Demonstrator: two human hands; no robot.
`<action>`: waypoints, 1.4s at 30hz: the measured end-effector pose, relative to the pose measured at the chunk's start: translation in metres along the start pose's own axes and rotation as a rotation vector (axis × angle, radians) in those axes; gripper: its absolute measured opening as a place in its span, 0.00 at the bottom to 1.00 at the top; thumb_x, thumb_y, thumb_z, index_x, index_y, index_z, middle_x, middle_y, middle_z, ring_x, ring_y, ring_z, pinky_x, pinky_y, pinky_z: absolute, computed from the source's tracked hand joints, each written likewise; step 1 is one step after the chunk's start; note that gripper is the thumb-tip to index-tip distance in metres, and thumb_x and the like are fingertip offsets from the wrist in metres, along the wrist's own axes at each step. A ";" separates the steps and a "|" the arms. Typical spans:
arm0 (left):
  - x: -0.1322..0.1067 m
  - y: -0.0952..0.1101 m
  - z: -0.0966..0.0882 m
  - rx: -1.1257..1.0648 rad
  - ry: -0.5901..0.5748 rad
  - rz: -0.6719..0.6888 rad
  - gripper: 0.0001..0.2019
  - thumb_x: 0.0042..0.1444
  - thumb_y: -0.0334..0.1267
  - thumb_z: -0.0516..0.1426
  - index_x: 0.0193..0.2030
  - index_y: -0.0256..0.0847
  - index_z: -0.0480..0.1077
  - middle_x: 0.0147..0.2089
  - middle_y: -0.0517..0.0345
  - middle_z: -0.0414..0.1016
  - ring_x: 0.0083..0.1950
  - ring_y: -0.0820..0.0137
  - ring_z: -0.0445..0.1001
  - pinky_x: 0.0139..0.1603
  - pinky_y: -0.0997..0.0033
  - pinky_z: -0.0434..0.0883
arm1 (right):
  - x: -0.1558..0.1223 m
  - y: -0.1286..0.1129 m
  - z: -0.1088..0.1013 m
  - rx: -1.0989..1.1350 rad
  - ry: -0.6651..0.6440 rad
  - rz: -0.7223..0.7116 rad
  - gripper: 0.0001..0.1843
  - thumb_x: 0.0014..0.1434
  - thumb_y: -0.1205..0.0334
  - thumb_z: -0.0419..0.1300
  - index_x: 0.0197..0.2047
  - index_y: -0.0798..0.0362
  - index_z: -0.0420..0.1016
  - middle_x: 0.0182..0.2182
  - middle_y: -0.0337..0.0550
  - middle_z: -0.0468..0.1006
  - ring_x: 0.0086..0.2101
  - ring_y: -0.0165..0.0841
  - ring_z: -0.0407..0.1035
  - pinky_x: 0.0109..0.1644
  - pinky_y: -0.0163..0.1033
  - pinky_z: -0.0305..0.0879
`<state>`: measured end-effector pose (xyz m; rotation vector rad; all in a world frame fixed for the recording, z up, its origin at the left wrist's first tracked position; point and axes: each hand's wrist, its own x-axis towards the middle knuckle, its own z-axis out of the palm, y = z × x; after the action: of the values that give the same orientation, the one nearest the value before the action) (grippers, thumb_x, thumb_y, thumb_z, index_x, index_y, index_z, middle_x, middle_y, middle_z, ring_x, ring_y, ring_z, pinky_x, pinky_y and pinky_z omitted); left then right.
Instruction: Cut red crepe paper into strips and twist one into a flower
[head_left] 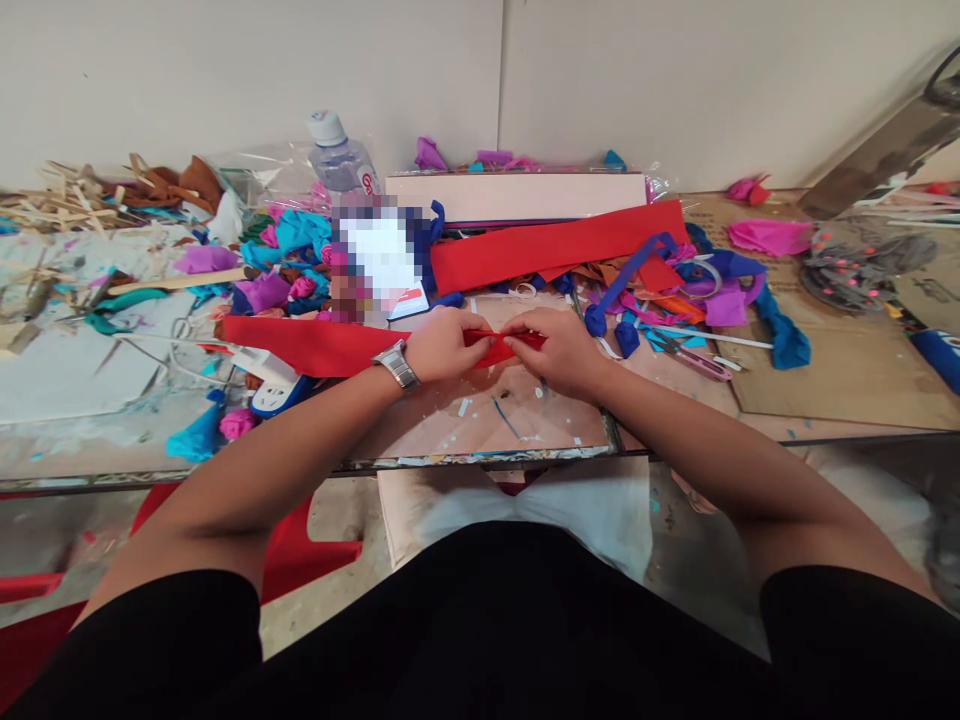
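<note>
Two hands on one red strip, that's pretty much the whole scene at the middle of the table. The strip lies across the pinkish work board near the front edge and runs off to the left. Its right end is bunched up between the hands.

The left hand pinches it with the thumb on top and the other fingers curled close together underneath. The right hand does the same from the other side, so the fingertips of both hands nearly meet (can't tell if the strip is folded or rolled right there, the knuckles hide it). There's a metal watch on the left wrist.

Just below the strip's left stretch sits a white power strip. Behind the hands a long red sheet lies slanted, with a pale flat box behind that and a water bottle standing near the box's left end. To the right of the hands there's a tangle of blue strips and a pink-handled tool lying flat.

Further right is a sheet of cardboard with a grey bundle near its back edge. Way over on the left, by the wall, there's a messy heap of wooden sticks. Purple, pink and turquoise scraps are everywhere in between.
</note>
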<state>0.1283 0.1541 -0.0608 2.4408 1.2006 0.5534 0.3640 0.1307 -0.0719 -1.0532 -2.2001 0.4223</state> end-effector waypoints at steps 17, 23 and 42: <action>0.000 -0.001 0.000 -0.082 0.038 0.055 0.14 0.63 0.45 0.57 0.39 0.42 0.84 0.34 0.56 0.84 0.32 0.69 0.76 0.36 0.67 0.67 | -0.002 0.000 0.000 0.064 0.004 0.051 0.14 0.65 0.59 0.64 0.51 0.51 0.85 0.47 0.47 0.88 0.45 0.41 0.81 0.52 0.45 0.73; -0.001 0.001 0.001 -0.122 0.052 0.039 0.14 0.62 0.46 0.59 0.40 0.41 0.83 0.36 0.56 0.85 0.33 0.69 0.77 0.36 0.68 0.69 | -0.001 0.002 0.000 -0.014 0.003 0.053 0.10 0.66 0.59 0.63 0.45 0.51 0.86 0.42 0.46 0.88 0.42 0.40 0.80 0.49 0.44 0.70; -0.006 0.004 0.008 0.138 0.133 0.250 0.12 0.66 0.42 0.56 0.44 0.45 0.82 0.41 0.55 0.86 0.41 0.63 0.81 0.55 0.56 0.69 | 0.000 -0.005 0.000 0.052 0.011 0.060 0.07 0.61 0.61 0.61 0.37 0.52 0.81 0.34 0.43 0.84 0.35 0.37 0.74 0.44 0.41 0.66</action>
<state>0.1317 0.1454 -0.0668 2.7308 1.0189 0.7365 0.3607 0.1275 -0.0692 -1.0936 -2.1403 0.4966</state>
